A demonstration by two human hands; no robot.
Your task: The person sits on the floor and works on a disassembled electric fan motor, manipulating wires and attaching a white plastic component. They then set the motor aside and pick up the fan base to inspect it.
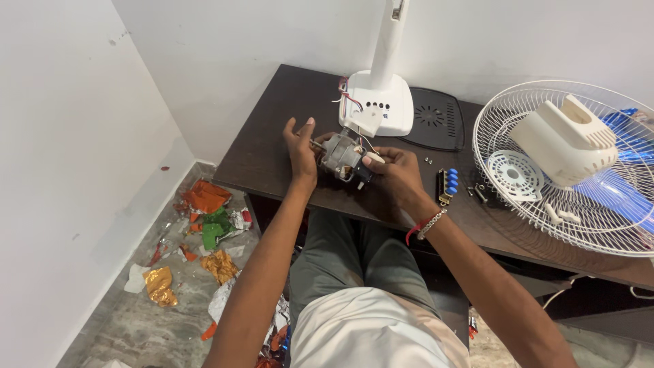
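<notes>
Hands meet on the grey fan motor (343,157), which sits at the centre of the dark table (272,157), just in front of the white fan stand (379,102) at twelve o'clock from it. I judge it is kept that close because thin coloured wires (347,95) run from the stand's neck down to it. My left hand (301,151), at nine o'clock of the motor, is open with fingers fanned upward, its palm braced against the shaft side. My right hand (395,174), at four o'clock, is closed around the motor's rear, thumb pressed over a small white piece. Both forearms angle inward from below. Small screws (429,161) and a blue-buttoned switch block (447,185) lie at three o'clock, near the white fan guard (565,170), presumably set aside within reach.
</notes>
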